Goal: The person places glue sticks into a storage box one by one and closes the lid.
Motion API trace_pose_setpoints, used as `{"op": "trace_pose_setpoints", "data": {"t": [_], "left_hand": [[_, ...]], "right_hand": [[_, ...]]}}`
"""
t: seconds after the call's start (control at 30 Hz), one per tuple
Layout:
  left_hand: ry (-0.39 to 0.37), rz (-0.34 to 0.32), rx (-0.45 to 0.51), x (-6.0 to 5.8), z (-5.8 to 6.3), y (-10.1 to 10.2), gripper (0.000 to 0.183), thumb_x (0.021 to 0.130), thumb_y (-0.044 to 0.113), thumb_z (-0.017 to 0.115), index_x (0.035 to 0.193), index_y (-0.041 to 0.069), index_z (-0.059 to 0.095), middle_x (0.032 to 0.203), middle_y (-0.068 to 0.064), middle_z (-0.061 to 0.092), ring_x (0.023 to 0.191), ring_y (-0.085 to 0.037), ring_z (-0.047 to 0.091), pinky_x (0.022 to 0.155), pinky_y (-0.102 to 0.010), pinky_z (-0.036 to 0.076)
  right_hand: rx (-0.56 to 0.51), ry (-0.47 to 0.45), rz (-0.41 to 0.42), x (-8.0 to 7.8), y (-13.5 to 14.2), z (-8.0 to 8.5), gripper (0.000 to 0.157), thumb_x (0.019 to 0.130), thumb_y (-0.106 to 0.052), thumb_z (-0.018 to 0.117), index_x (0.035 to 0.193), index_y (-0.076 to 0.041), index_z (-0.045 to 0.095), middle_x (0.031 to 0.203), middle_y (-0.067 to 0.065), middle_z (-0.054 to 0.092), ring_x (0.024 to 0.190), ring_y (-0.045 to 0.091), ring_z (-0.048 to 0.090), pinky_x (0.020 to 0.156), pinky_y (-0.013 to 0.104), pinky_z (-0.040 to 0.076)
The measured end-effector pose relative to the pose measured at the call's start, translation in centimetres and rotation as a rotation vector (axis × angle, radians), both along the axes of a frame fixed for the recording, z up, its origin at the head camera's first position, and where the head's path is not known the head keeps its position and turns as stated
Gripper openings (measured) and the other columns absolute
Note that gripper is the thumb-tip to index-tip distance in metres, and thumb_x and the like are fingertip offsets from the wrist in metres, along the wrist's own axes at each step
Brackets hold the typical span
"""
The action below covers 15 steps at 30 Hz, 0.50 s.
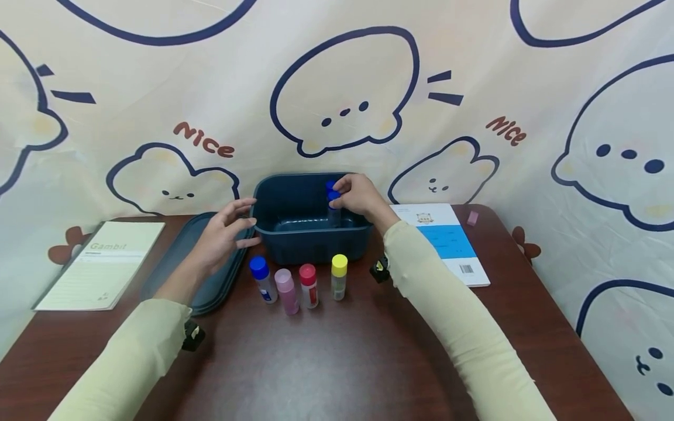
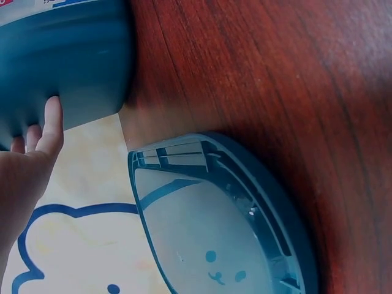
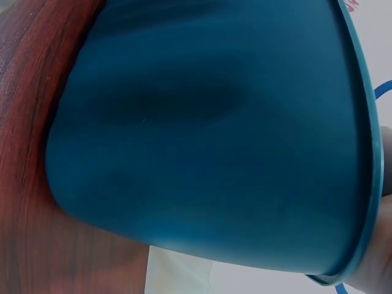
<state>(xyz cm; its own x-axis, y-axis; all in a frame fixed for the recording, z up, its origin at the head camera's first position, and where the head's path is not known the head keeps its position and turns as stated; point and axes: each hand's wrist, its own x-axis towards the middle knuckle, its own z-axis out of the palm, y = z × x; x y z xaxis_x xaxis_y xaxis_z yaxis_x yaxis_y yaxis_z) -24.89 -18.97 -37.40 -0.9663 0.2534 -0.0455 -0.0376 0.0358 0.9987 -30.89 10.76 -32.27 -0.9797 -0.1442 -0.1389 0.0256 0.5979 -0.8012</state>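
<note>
A dark teal plastic bin (image 1: 316,245) stands at the back of the table. My right hand (image 1: 360,196) reaches over its right rim and pinches a small blue-capped bottle (image 1: 334,216) inside it. Another blue cap (image 1: 330,186) shows just behind that one. My left hand (image 1: 223,231) touches the bin's left side with fingers extended, also seen on the bin's wall (image 2: 86,79) in the left wrist view. In front of the bin stand small bottles: blue-capped (image 1: 263,280), pink (image 1: 287,292), red-capped (image 1: 309,286) and yellow-capped (image 1: 339,278). The right wrist view shows mostly the bin's outer wall (image 3: 202,141), hiding the fingers.
The teal lid (image 1: 210,292) lies left of the bin, under my left forearm. A notebook (image 1: 102,266) is at the far left. On the right lie a blue and white booklet (image 1: 447,242) and a small pink block (image 1: 473,218). A patterned cloth (image 1: 337,76) hangs behind the table.
</note>
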Motion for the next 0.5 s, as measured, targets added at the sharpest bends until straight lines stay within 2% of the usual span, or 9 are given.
{"op": "trace_pose_setpoints", "data": {"t": [0.27,0.5], "left_hand": [[0.003,0.005,0.002,-0.02,0.10,0.18,0.053,0.107,0.016,0.048,0.156,0.007,0.030,0.160,-0.018,0.020,0.144,-0.041,0.024,0.098,-0.052,0.048],[-0.004,0.012,0.002,0.08,0.10,0.08,0.055,0.107,0.019,0.050,0.157,0.006,0.029,0.161,-0.019,0.018,0.145,-0.041,0.023,0.097,-0.050,0.049]], "right_hand": [[-0.004,0.029,-0.002,0.05,0.21,0.21,0.031,0.094,-0.009,0.073,0.123,-0.002,0.063,0.123,0.014,0.060,0.112,0.029,0.055,0.101,0.039,0.050],[-0.031,0.078,-0.022,0.30,0.21,0.32,0.027,0.095,-0.007,0.071,0.120,-0.002,0.063,0.120,0.014,0.062,0.110,0.028,0.057,0.099,0.037,0.051]]}}
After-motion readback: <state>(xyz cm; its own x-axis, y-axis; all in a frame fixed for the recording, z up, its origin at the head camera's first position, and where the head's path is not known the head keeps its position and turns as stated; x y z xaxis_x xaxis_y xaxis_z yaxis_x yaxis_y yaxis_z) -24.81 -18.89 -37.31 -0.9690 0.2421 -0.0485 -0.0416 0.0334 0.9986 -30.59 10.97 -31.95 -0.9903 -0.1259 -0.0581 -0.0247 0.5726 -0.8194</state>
